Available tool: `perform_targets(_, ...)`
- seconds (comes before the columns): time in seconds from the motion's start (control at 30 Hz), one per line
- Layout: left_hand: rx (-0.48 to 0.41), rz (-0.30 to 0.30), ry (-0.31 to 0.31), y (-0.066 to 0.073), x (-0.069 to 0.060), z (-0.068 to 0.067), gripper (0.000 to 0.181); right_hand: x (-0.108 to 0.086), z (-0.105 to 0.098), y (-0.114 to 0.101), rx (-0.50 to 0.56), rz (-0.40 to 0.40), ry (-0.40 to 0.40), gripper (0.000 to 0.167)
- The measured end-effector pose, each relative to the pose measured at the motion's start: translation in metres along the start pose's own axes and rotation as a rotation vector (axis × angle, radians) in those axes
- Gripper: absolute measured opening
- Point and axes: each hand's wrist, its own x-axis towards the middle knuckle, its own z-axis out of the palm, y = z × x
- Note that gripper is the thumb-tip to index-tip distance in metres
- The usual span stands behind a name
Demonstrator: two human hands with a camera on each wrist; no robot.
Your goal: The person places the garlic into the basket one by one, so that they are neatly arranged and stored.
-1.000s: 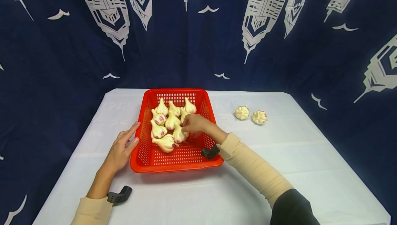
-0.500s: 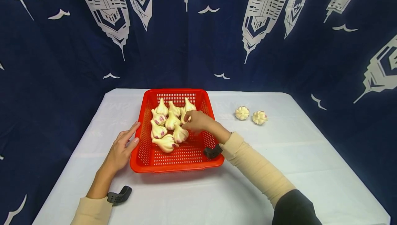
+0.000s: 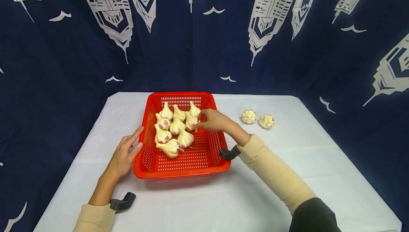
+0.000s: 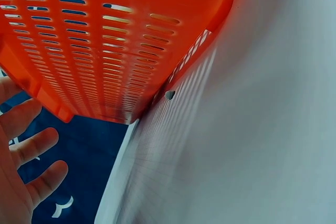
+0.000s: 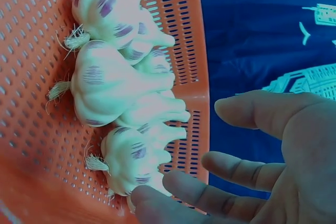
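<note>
Several garlic bulbs (image 3: 170,148) with purple streaks lie clustered in a red perforated plastic basket (image 3: 182,173). My right hand (image 3: 215,121) hovers over the basket's right side, beside the garlic bulb (image 3: 191,121) at the right of the cluster. In the right wrist view the thumb and fingers (image 5: 231,169) are spread, with nothing between them. My left hand (image 3: 126,152) has its fingertips at the basket's left rim. Its fingers (image 4: 47,182) look straight and slightly apart in the left wrist view.
Two more garlic bulbs, one (image 3: 249,116) left of the other (image 3: 266,121), sit on the white table (image 3: 303,146) right of the basket. A dark blue curtain (image 3: 172,61) with white building prints hangs behind. Each wrist wears a black camera mount (image 3: 123,202).
My right hand has drawn away from the front garlic bulb, moving right and slightly back, and its fingers have spread. The left hand and the basket have stayed put.
</note>
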Motion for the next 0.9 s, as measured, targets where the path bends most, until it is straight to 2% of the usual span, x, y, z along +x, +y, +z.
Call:
perform_targets(0.3, 0.003, 0.003, -0.001, 0.0, 0.0, 0.0, 0.052, -0.012, -0.012, 0.007, -0.022, -0.013, 0.042, 0.037)
perform_targets(0.53, 0.006, 0.002, 0.001, 0.0, 0.001, 0.0, 0.052, -0.021, -0.021, 0.019, 0.059, -0.019, 0.088, 0.036)
perform_targets(0.67, 0.003, -0.008, -0.002, 0.001, 0.0, 0.001, 0.052, -0.027, -0.027, 0.027, 0.055, -0.016, 0.119, 0.033)
perform_targets(0.9, 0.007, -0.012, -0.005, 0.0, 0.0, 0.0, 0.052, -0.037, -0.049, 0.051, -0.002, 0.054, 0.165, 0.034)
